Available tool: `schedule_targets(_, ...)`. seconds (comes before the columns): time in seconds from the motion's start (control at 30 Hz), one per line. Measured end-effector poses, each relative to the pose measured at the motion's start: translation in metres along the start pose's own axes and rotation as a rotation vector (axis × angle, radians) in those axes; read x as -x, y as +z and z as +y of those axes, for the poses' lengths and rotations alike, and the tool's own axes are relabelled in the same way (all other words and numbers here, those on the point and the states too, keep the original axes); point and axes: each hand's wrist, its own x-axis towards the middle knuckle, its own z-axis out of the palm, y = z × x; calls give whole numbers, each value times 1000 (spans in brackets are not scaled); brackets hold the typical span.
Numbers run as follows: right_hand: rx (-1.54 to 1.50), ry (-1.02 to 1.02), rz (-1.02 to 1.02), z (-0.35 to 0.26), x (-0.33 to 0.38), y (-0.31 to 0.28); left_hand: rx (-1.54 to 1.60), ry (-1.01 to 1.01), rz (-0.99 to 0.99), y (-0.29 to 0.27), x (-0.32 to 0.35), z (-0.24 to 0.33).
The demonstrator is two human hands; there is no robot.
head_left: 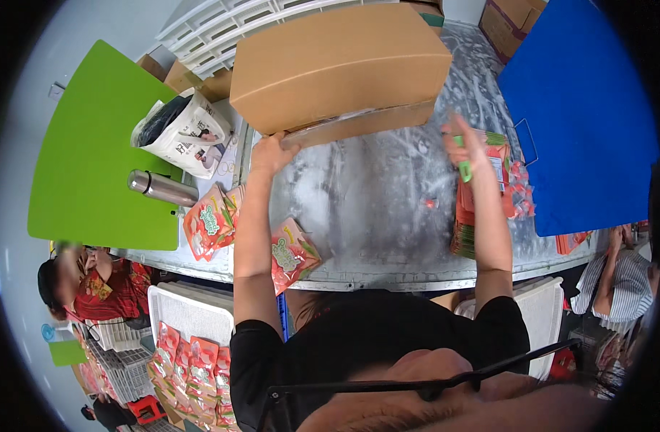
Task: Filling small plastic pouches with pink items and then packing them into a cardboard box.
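Note:
A large brown cardboard box [337,61] lies on the metal table in front of me, with a gap and clear tape along its near lower edge. At the box's near left corner, my left hand [271,153] is closed on the edge, thumb pointing right. My right hand [468,147] is right of the box, slightly blurred, with fingers wrapped round a small green cutter [465,170]. Below that hand stands a stack of red and green pouches [465,216], partly hidden by my forearm. Small clear-and-red packets [519,191] lie beside the stack.
Red pouches [294,252] and a steel flask [161,187] lie at left, near a white bag [189,133]. A green board [99,158] and a blue board [582,115] flank the metal table [344,201]. White crates [229,29] stand behind. Other people sit at both sides.

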Motion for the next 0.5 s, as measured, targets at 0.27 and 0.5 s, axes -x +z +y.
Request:
schedule_targets(0.27,417,138,-371,60,-7,118,-276,75,175,43,57,32)
schedule_targets(0.5,442,55,-261,51,-15,116,-226,19,39,42,68,44)
